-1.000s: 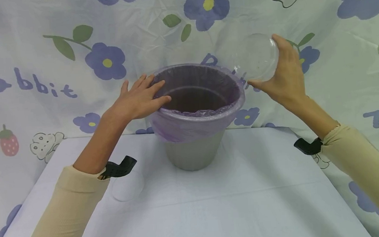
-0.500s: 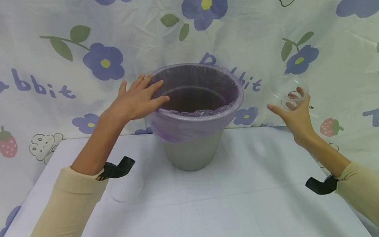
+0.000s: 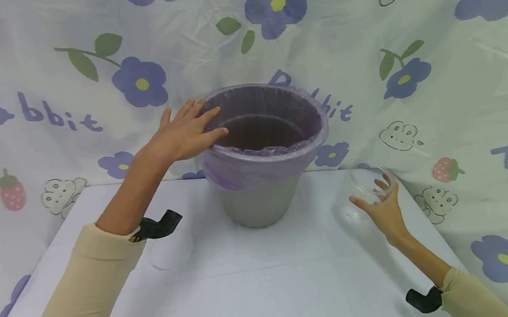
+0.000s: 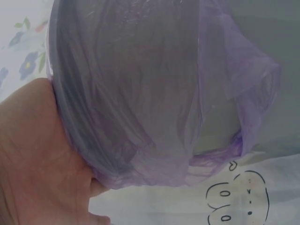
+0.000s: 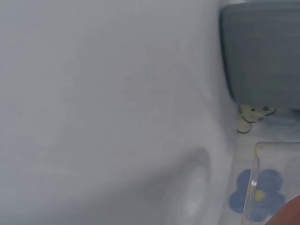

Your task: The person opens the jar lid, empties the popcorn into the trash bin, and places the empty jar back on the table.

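Observation:
A grey trash bin [image 3: 257, 205] stands at the back of the table, lined with a purple plastic bag [image 3: 246, 171] folded over its rim. My left hand [image 3: 179, 139] rests on the bin's left rim with fingers spread; in the left wrist view its palm [image 4: 42, 154] lies against the bagged side. To the right of the bin, low over the table, my right hand [image 3: 386, 215] grips a clear round plastic bowl [image 3: 364, 182] between thumb and fingers. Part of that bowl's wall [image 5: 251, 187] shows at the corner of the right wrist view.
A clear round lid-like disc [image 3: 170, 252] lies on the white-covered table [image 3: 272, 294], near the left forearm. Behind the table hangs a curtain [image 3: 210, 38] printed with flowers and rabbits. Each wrist carries a black mount [image 3: 424, 300].
My right hand has come down with the clear bowl, from beside the bin's rim to just over the table at right. The left hand has stayed on the rim.

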Available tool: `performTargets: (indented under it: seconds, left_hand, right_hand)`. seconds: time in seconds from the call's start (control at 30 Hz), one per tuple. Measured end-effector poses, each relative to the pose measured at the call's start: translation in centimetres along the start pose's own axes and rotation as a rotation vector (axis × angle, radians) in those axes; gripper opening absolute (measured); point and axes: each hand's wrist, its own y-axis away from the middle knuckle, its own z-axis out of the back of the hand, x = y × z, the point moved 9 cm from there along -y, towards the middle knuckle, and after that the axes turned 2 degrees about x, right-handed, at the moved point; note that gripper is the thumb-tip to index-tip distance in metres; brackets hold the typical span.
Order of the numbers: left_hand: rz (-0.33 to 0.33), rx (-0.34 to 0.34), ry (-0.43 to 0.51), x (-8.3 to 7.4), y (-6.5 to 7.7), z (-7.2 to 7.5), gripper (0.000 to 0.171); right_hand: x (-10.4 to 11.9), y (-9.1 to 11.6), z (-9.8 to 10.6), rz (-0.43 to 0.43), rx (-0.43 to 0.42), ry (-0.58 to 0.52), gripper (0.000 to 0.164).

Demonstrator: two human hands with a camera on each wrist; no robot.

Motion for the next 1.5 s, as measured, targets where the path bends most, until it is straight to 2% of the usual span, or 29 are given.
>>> performTargets:
  seconds: [0.2, 0.53, 0.7, 0.93, 1.27, 1.4, 1.5]
  left_hand:
    - [-0.004, -0.007, 0.005, 0.0, 0.2, 0.1, 0.074]
    - [-0.011, -0.009, -0.001, 0.2, 0.3, 0.2, 0.074]
    - [-0.017, -0.006, -0.002, 0.1, 0.2, 0.1, 0.074]
    - [-0.017, -0.009, -0.006, 0.0, 0.1, 0.2, 0.073]
    - [-0.025, -0.006, 0.006, 0.4, 0.0, 0.0, 0.074]
    - [-0.035, -0.044, 0.038, 0.8, 0.2, 0.1, 0.075]
    - [-0.056, -0.115, 0.064, 0.9, 0.6, 0.7, 0.074]
  right_hand:
    - [-2.8, 1.6, -0.6, -0.027, 0.047, 0.066, 0.116]
    - [-4.8, 3.1, -0.4, -0.066, 0.069, 0.090, 0.116]
    - [-5.5, 3.6, -0.2, -0.073, 0.077, 0.066, 0.115]
    - [-6.3, 4.0, -0.7, -0.120, 0.159, 0.045, 0.115]
    - [-6.8, 4.5, -0.9, -0.158, 0.236, 0.123, 0.128]
    - [-6.6, 4.9, -0.8, -0.146, 0.281, 0.185, 0.130]
    - [-6.0, 5.3, -0.3, -0.112, 0.310, 0.207, 0.127]
